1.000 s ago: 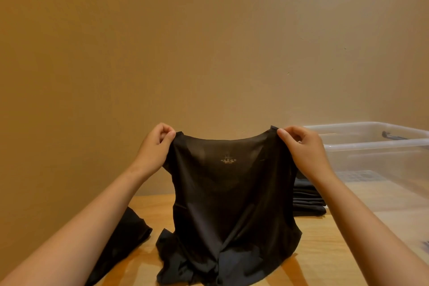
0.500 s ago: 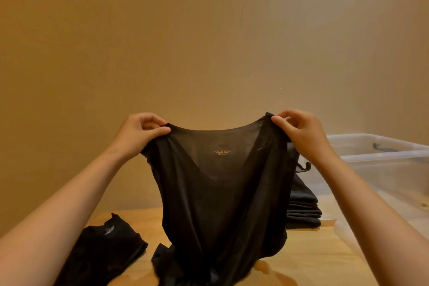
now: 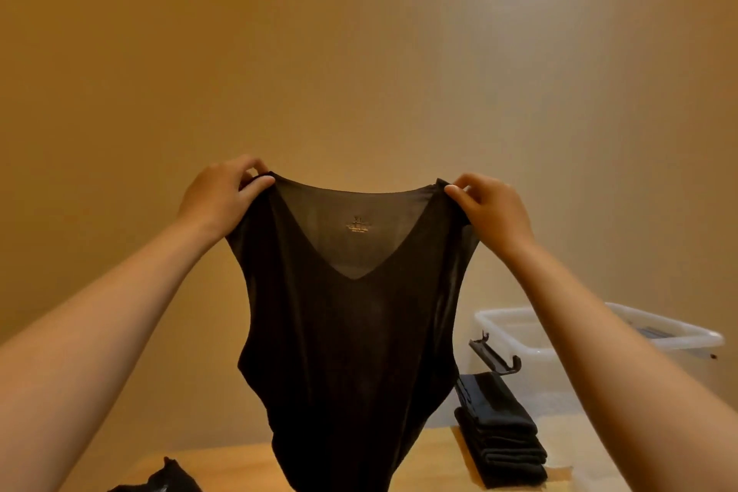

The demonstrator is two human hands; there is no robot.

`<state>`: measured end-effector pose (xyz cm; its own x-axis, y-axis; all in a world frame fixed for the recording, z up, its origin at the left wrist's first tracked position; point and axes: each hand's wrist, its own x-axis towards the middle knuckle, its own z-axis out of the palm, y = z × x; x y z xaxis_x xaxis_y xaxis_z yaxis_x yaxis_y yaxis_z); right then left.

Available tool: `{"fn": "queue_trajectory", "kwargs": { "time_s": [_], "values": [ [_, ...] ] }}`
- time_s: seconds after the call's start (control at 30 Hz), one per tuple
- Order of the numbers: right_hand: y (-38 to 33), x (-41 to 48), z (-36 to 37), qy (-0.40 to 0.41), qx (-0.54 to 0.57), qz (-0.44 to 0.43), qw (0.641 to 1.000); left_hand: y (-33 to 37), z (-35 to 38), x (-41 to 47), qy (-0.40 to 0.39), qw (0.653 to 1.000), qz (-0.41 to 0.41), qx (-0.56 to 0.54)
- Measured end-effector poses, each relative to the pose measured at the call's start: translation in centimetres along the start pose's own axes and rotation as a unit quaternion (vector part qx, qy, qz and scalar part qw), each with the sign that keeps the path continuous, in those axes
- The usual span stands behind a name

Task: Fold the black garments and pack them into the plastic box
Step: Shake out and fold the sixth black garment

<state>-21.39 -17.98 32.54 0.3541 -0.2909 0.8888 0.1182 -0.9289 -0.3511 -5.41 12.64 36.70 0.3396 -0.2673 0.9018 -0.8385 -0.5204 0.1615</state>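
Head view: both bare arms reach forward and up, and the hands hold a black V-neck garment [image 3: 347, 351] in front of a plain tan wall [image 3: 359, 52]. The left hand [image 3: 223, 192] pinches the garment's left shoulder between thumb and curled fingers. The right hand [image 3: 491, 208] pinches the right shoulder the same way, so the neckline is stretched between them. The fabric is thin enough at the neck opening for the back layer to show through, with a small gold printed label [image 3: 358, 227] just below the back collar. Its lettering is too small to read. The body of the garment hangs down in loose folds, and its hem passes out of the bottom of the frame, so I cannot tell whether it touches the wooden surface [image 3: 223, 463] below.

To the right of the hanging garment a stack of folded black garments [image 3: 503, 447] sits on the surface, just beside the clear plastic box [image 3: 503, 316]. The box stands open at the right, partly behind the right forearm. A black latch [image 3: 495, 357] hangs at the box's near end, above the stack. The inside of the box looks mostly pale, though the forearm hides much of it. At the lower left edge of the frame another crumpled black garment [image 3: 159, 481] lies on the surface, well apart from the stack.
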Motion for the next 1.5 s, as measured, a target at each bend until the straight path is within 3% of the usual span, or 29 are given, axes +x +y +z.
{"fn": "queue_trajectory", "kwargs": {
  "time_s": [0.17,0.43,0.5,0.67,0.83,1.0,1.17,1.3,1.5],
  "values": [
    [-2.2,3.1,-3.1,0.029,-0.079,0.018,0.996,2.2,-3.5,2.3,0.073,0.996,0.038,0.040],
    [-6.9,4.8,-7.5,0.074,-0.020,-0.004,0.997,5.6,-8.7,4.0,0.146,0.979,0.046,0.138],
    [-7.5,4.8,-8.3,0.096,-0.022,-0.018,0.995,6.2,-9.5,4.0,0.131,0.986,0.022,0.106],
    [-8.7,4.2,-9.2,0.160,-0.026,-0.070,0.984,7.5,-10.1,3.2,0.065,0.989,-0.040,-0.128],
    [-9.4,3.7,-9.3,0.233,-0.033,-0.112,0.965,8.0,-10.0,2.8,0.121,0.977,-0.020,-0.174],
    [-8.2,3.3,-7.1,0.180,-0.063,-0.048,0.980,6.7,-7.3,1.9,0.085,0.995,-0.004,-0.053],
    [-5.9,2.5,-4.8,0.117,-0.096,-0.012,0.988,4.6,-5.6,1.1,0.025,0.997,-0.023,-0.073],
    [-4.5,2.1,-4.0,0.115,-0.099,-0.037,0.988,2.5,-6.0,0.9,-0.004,0.999,0.010,-0.032],
    [-3.9,2.3,-3.0,0.170,-0.101,-0.113,0.974,0.9,-5.4,1.4,0.047,0.998,0.036,-0.024]
  ]
}}
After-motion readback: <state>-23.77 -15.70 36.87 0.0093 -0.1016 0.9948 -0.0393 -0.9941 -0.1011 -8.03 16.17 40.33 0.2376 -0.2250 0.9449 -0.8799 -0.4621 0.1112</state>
